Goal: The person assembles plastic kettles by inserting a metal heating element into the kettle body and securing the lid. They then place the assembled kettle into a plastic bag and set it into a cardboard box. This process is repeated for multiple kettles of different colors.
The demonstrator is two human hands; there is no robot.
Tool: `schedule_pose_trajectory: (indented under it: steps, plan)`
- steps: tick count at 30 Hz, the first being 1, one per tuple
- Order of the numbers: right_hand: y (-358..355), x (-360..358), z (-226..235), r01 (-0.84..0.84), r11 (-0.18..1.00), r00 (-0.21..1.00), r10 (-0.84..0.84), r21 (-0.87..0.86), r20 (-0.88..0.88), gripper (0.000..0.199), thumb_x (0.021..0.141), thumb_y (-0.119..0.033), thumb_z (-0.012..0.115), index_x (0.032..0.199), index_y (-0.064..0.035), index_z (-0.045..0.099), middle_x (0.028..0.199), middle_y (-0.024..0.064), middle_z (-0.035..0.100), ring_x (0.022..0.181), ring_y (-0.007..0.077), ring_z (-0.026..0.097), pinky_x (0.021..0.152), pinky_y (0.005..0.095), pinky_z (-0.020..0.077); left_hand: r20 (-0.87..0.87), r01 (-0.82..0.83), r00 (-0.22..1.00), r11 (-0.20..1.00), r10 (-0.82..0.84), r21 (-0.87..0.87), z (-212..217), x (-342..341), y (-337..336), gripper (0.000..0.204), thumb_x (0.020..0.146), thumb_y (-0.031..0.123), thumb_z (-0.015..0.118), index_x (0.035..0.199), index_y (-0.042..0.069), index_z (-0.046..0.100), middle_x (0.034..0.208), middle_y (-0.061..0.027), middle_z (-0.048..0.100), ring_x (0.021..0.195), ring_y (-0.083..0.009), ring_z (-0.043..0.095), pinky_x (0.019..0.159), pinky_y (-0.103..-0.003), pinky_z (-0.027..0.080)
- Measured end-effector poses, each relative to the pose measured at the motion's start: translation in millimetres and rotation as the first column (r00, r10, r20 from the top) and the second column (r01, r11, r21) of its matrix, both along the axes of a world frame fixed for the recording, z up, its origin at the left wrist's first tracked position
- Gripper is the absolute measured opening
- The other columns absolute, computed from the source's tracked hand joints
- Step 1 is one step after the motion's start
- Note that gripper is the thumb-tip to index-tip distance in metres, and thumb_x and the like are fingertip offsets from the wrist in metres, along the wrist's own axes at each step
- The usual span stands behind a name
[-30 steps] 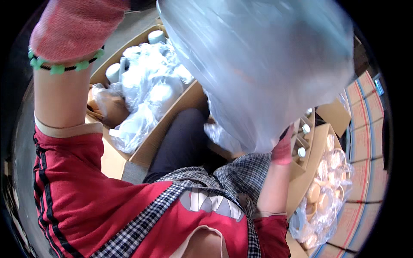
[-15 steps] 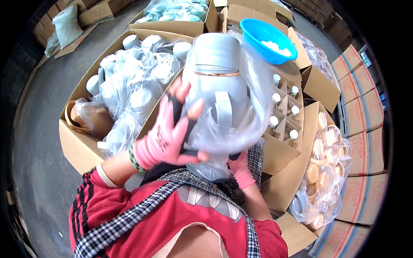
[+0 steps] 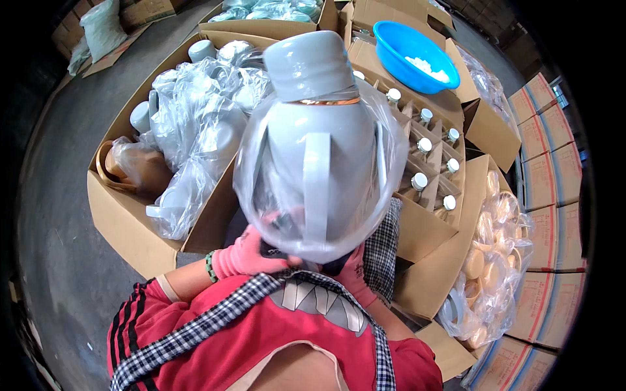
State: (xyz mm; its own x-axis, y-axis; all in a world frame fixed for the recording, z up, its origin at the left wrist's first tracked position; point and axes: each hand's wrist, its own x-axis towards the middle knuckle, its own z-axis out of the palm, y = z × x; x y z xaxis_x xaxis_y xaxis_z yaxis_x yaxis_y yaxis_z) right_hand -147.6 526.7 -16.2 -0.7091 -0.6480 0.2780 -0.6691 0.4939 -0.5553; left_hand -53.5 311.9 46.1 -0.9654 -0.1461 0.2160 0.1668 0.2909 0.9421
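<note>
Toward 12 o'clock I have the bagged grey flask [image 3: 345, 150], long axis 6 to 12, cap [image 3: 306, 65] farthest. My left hand [image 3: 244, 254] at 7 and right hand [image 3: 352, 275] at 5 lie about equally near its base; either grip's closure I cannot tell.

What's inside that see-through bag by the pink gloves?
A grey thermos-style jug with a handle, a lid and a copper-coloured band. The lid covers the jug's inside; the underside is hidden below.
</note>
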Motion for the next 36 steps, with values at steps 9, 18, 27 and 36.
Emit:
schedule_pose_trajectory:
  steps: [9, 18, 27, 36]
  plan:
    - [35.2, -14.3, 49.8, -0.018, 0.999, 0.824, 0.039, -0.042, 0.565, 0.078, 0.06, -0.018, 0.073, 0.12, 0.0054, 0.029, 0.121, 0.0189, 0.036, 0.113, 0.0295, 0.036, 0.095, 0.0363, 0.0302, 0.102, 0.365, 0.93, 0.912, -0.352, -0.186, 27.7, -41.1, 25.6, 0.062, 0.071, 0.026, 0.067, 0.119, -0.003, 0.039, 0.113, -0.0144, 0.048, 0.103, -0.0165, 0.047, 0.088, -0.029, 0.036]
    - [79.4, -212.1, 191.5, 0.036, 0.689, 0.903, 0.288, -0.724, 0.319, 0.055, 0.088, -0.045, 0.028, 0.121, -0.0015, 0.034, 0.117, 0.0112, 0.046, 0.107, 0.0226, 0.045, 0.092, 0.0327, 0.0338, 0.068, 0.631, 0.741, 0.726, -0.669, 0.273, 60.4, -51.4, 33.6, 0.033, 0.072, 0.015, 0.065, 0.101, 0.001, 0.055, 0.098, -0.012, 0.057, 0.087, -0.0181, 0.055, 0.076, -0.029, 0.043]
    - [37.9, -90.4, 242.9, 0.103, 0.906, 0.922, -0.242, -0.411, -0.303, 0.058, 0.081, -0.046, 0.04, 0.113, 0.0017, 0.043, 0.109, 0.0126, 0.05, 0.105, 0.0264, 0.045, 0.093, 0.0373, 0.0325, -0.193, 0.694, 0.695, 0.717, -0.692, -0.073, 30.5, -64.8, 22.0, 0.029, 0.074, 0.018, 0.061, 0.096, 0.001, 0.053, 0.088, -0.0144, 0.055, 0.08, -0.0278, 0.054, 0.072, -0.035, 0.042]
    - [36.8, -55.6, 225.2, -0.109, 0.657, 0.838, 0.465, 0.745, -0.287, 0.034, 0.058, -0.023, 0.062, 0.087, -0.0054, 0.054, 0.082, 0.0089, 0.05, 0.091, 0.0306, 0.048, 0.083, 0.0469, 0.0366, -0.347, 0.386, 0.771, 0.826, -0.534, -0.411, 14.5, -83.0, 11.7, 0.031, 0.063, 0.013, 0.062, 0.09, 0.002, 0.054, 0.08, -0.0099, 0.055, 0.077, -0.0272, 0.053, 0.071, -0.034, 0.043]
